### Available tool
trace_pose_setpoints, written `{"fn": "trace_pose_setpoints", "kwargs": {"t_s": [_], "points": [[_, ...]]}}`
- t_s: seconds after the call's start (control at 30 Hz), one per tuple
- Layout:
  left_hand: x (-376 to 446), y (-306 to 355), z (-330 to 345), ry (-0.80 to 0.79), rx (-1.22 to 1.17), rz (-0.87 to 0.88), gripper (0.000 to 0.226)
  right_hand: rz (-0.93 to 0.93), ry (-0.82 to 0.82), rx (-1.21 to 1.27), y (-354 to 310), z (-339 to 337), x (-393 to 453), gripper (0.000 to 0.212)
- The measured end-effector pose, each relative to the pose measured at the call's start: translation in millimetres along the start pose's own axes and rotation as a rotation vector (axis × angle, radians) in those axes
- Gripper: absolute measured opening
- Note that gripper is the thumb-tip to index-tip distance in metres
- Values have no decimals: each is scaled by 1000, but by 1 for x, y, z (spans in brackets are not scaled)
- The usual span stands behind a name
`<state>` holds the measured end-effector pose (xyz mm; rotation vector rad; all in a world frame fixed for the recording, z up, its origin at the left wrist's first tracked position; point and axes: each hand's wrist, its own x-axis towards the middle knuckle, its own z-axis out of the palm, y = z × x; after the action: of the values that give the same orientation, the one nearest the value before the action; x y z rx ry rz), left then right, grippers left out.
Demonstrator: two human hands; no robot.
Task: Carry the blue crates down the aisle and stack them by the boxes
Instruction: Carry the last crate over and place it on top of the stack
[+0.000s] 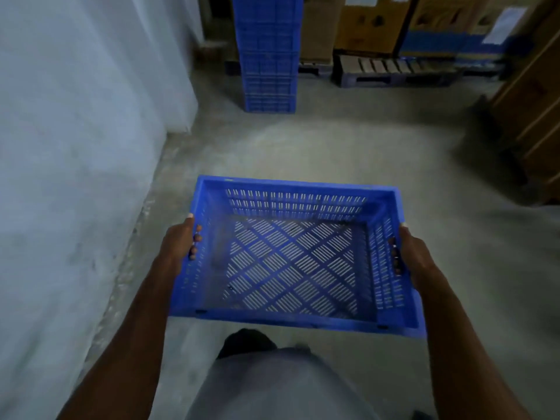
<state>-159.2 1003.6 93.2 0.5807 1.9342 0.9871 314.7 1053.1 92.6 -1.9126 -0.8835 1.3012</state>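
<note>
Both hands hold an empty blue crate (291, 256) level above the concrete floor (348, 153): the left hand (178, 244) grips its left wall, fingertips poking through the slots, and the right hand (409, 253) grips the right wall the same way. Ahead, a stack (268, 53) of blue crates stands on the floor beside a wall (75, 131), with boxes (372, 22) and a pallet (394, 71) just to its right. A dark shoe (245, 342) shows below the crate.

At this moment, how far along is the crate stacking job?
Done: a tall stack of blue plastic crates already stands by the cardboard boxes. In hand: left hand and right hand grip an empty blue slotted crate. Left: walking it over and stacking it.
</note>
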Motion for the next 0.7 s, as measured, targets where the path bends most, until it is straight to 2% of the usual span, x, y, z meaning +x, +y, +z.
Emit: {"fn": "trace_pose_setpoints", "kwargs": {"t_s": [0.23, 0.47, 0.7], "points": [[130, 76, 12, 76, -80, -69, 46, -32, -150, -89, -131, 85, 144, 58], [295, 186, 33, 62, -75, -11, 44, -28, -143, -29, -245, 183, 271, 49], [433, 324, 57, 46, -49, 36, 45, -26, -90, -26, -362, 242, 381, 50]]}}
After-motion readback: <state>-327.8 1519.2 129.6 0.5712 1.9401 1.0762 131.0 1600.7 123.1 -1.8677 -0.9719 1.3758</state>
